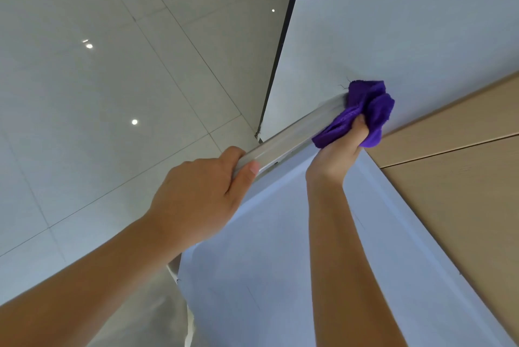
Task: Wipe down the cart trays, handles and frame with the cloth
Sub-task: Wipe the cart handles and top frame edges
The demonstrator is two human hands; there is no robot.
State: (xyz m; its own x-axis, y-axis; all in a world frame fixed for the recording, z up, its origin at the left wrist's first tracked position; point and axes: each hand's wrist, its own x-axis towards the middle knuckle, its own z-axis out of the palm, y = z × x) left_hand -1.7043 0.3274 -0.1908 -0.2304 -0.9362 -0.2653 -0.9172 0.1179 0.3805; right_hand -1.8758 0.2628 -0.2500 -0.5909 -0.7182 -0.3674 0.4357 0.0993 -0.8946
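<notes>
A left hand grips a metal bar, while further along it the right hand clutches a purple cloth against it.

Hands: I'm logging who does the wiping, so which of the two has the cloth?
The right hand grips the purple cloth against the metal bar; the left hand holds the bare bar.

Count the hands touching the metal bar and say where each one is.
2. The left hand grips the metal bar at its near end; the right hand presses the purple cloth around its far end, by the wall.
</notes>
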